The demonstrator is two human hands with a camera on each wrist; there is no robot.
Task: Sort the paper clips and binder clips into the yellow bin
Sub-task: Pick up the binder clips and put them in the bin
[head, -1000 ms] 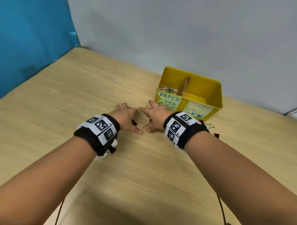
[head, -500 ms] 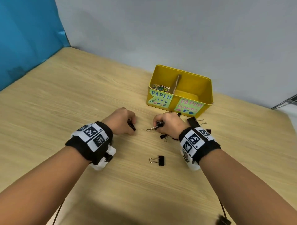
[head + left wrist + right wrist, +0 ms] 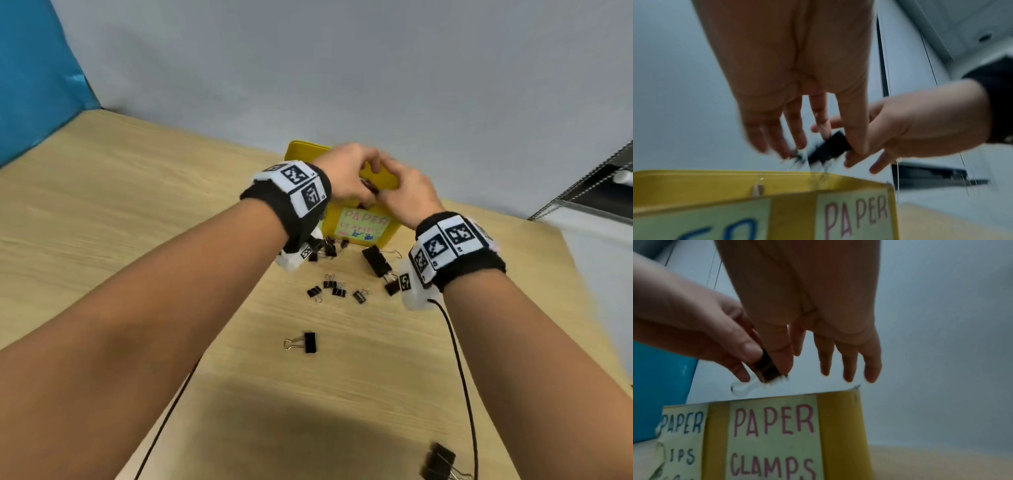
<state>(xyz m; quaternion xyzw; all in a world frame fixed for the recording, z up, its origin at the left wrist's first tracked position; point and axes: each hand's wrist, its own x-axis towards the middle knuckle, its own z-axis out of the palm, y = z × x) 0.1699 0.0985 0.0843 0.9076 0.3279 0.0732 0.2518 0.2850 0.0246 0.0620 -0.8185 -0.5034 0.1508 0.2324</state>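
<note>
The yellow bin [image 3: 297, 149] stands at the far side of the table, its front wall [image 3: 838, 426] labelled PAPER CLAMPS [image 3: 772, 434]. Both hands hover together just above that right compartment. My left hand [image 3: 354, 190] pinches a black binder clip [image 3: 830, 149] between thumb and forefinger, and the clip's wire handle hangs blurred below. My right hand [image 3: 388, 197] has its fingers straight and pointing down, its thumb against the same clip [image 3: 766, 368]. Several black binder clips lie loose on the table: one alone [image 3: 310, 342], a small group [image 3: 334, 287], a large one [image 3: 376, 262].
More clips lie against the bin's front [image 3: 325, 248] and at the near edge [image 3: 440, 460]. Two black wrist cables [image 3: 459, 359] trail over the wooden table [image 3: 137, 222]. A blue panel [image 3: 34, 85] stands at the left and a metal shelf [image 3: 599, 185] at the right.
Both hands have risen from the table, where they were fisted on clips, to just above the bin's right compartment. Their fingers now point down and are straighter.
</note>
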